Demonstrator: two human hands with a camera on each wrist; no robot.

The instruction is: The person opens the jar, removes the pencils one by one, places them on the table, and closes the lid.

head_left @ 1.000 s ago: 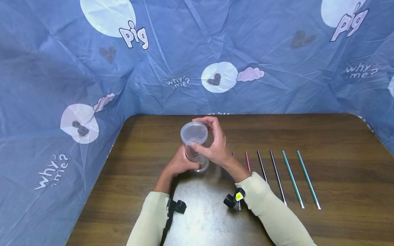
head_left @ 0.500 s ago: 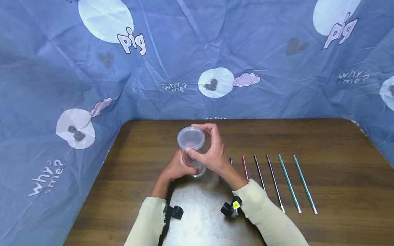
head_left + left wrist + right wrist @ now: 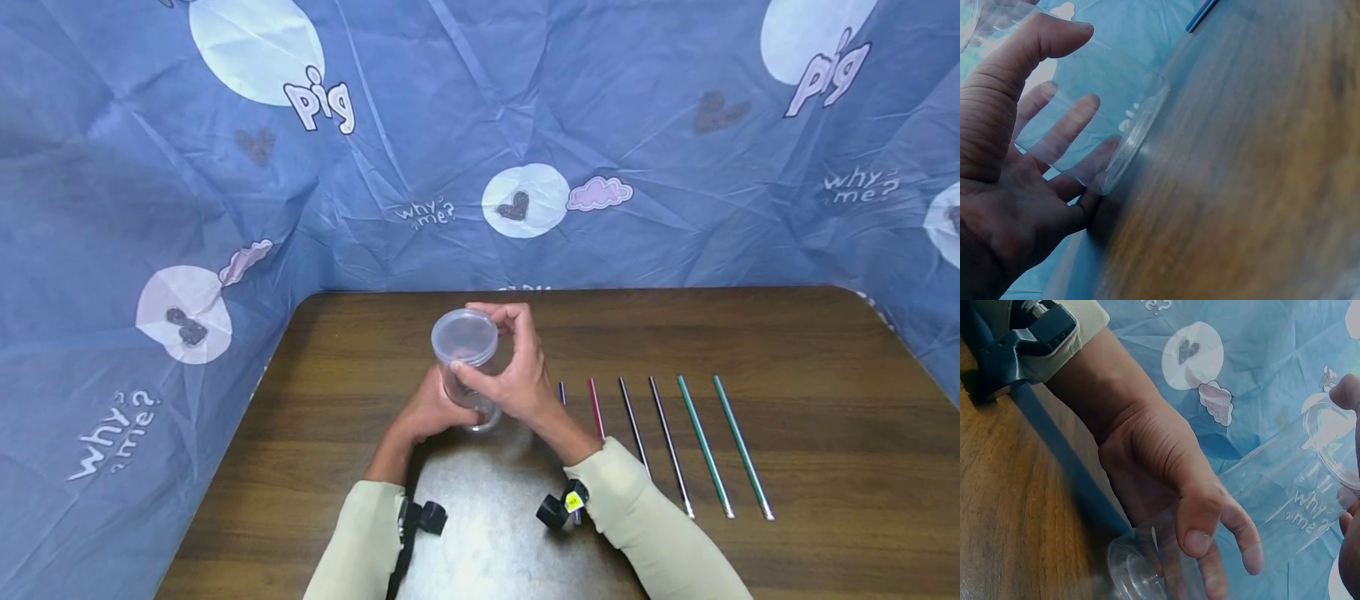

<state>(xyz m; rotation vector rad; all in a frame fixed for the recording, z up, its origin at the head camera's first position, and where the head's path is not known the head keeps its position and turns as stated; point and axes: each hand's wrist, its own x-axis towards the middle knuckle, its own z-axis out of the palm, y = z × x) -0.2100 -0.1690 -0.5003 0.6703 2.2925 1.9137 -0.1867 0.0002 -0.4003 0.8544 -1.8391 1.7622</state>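
A clear plastic jar (image 3: 483, 410) stands roughly upright between both hands near the middle of the table, with a round translucent lid (image 3: 465, 335) on top. My left hand (image 3: 429, 408) grips its lower part; in the left wrist view the fingers of that left hand (image 3: 1022, 150) show through the wall of the jar (image 3: 1132, 144). My right hand (image 3: 519, 375) holds the lid by its rim, thumb at the near side and fingers at the far side. In the right wrist view only part of this right hand (image 3: 1350, 544) shows. Whether the base touches the table cannot be told.
To the right lies a row of several slim pencils, among them a red pencil (image 3: 596, 404), a dark pencil (image 3: 671, 446) and a teal pencil (image 3: 742, 446). My right forearm crosses over some of them. A blue printed cloth (image 3: 405, 125) hangs behind the brown wooden table (image 3: 847, 400).
The head view has shifted slightly, so the whole scene sits lower and a little further left. Both hands keep the same hold on the jar and lid.
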